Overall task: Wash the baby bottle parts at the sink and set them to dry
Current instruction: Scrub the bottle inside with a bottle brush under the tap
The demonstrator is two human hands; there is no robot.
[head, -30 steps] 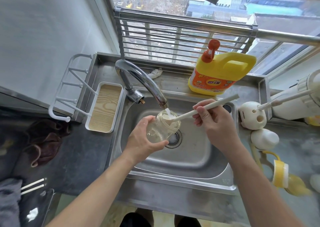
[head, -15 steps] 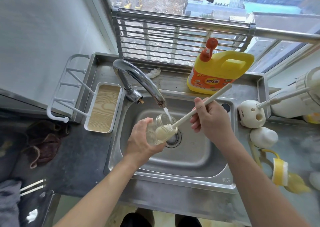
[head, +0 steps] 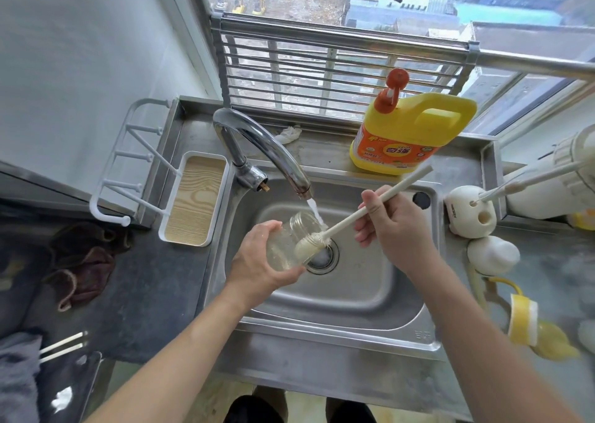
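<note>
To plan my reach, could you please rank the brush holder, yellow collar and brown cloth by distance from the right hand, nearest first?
1. Brush holder, right of the right hand.
2. Yellow collar, right front counter.
3. Brown cloth, far left counter.

1. Bright, soft daylight comes from the far window (head: 322,19); shadows are faint.
2. A pale sheen lies on the steel sink (head: 354,293) and faucet (head: 270,150).
3. Wide-angle distortion bends the edges; the near left is dim, and the yellow cup (head: 523,321) at the right is smeared.
</note>
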